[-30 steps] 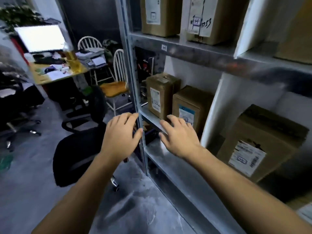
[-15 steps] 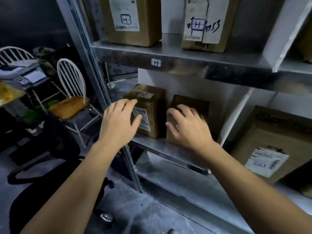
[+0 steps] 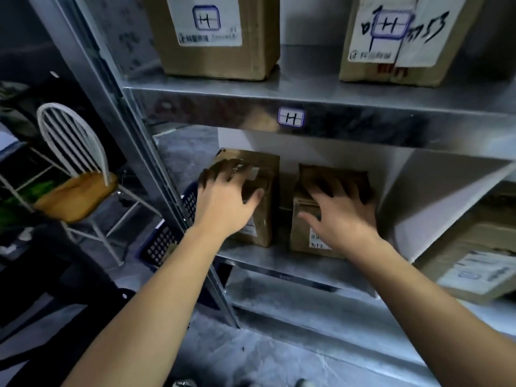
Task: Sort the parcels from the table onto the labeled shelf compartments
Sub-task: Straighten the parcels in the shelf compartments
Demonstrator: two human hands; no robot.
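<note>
Two small brown parcels stand side by side in the left compartment of the lower metal shelf (image 3: 259,261). My left hand (image 3: 226,199) lies over the top of the left parcel (image 3: 264,222), fingers curled onto it and thumb on its front face. On the right parcel (image 3: 304,238), my right hand (image 3: 342,216) has its fingers hooked over the top edge and its thumb spread across the front. A label marked H (image 3: 290,117) sits on the edge of the shelf above, where two larger H-marked parcels (image 3: 217,37) (image 3: 391,40) stand.
A white divider (image 3: 435,202) closes the compartment on the right, with another brown parcel (image 3: 474,263) beyond it. The shelf's steel upright (image 3: 134,141) runs down the left. A blue basket (image 3: 164,241), a white chair (image 3: 75,188) and a black office chair (image 3: 55,280) stand left of it.
The view has swung from the room to the shelf and come closer. Both hands have reached into the lower compartment and now rest on the tops of the two parcels.
</note>
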